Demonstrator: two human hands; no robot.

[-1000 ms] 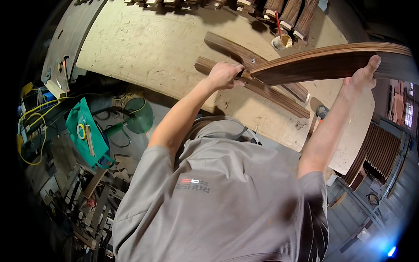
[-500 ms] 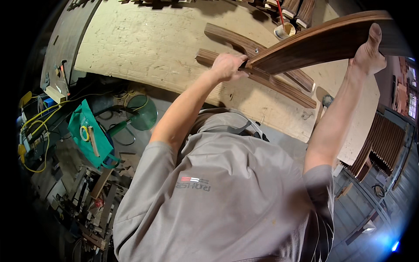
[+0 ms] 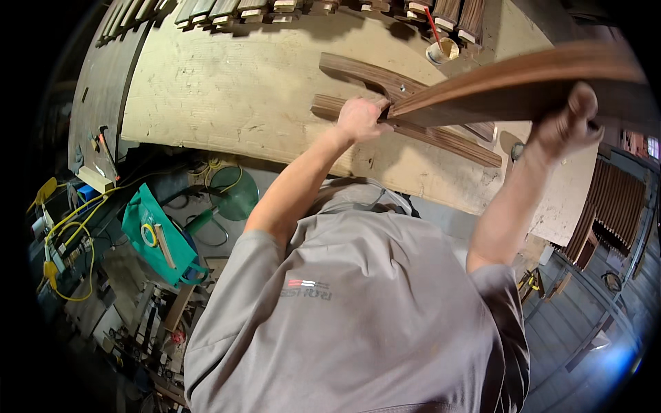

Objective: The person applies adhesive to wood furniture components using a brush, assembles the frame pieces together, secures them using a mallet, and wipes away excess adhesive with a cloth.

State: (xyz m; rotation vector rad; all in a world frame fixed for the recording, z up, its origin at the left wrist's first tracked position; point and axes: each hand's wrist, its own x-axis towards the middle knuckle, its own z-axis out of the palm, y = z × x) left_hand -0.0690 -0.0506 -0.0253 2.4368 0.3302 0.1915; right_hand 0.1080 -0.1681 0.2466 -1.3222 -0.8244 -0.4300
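A long, curved dark-brown wooden board slants up to the right from a wooden frame lying on the worktable. The frame shows a far rail with a curved cutout and a straight near rail. My left hand is closed around the near rail at the joint where the board's low end meets it; its fingertips are partly hidden. Blurred by motion, my right hand grips the board's raised right part, thumb upward along its near face. The board hides part of the frame beneath it.
Pale cardboard-like sheeting covers the worktable. Beyond the frame stands a small white cup with a red stick. Several wooden pieces line the far edge. At lower left are a green bag, yellow cables and scrap wood.
The board's raised right end has come down and nearer, with my right hand moving along with it. My left hand stays at the joint. The whole view has shifted slightly.
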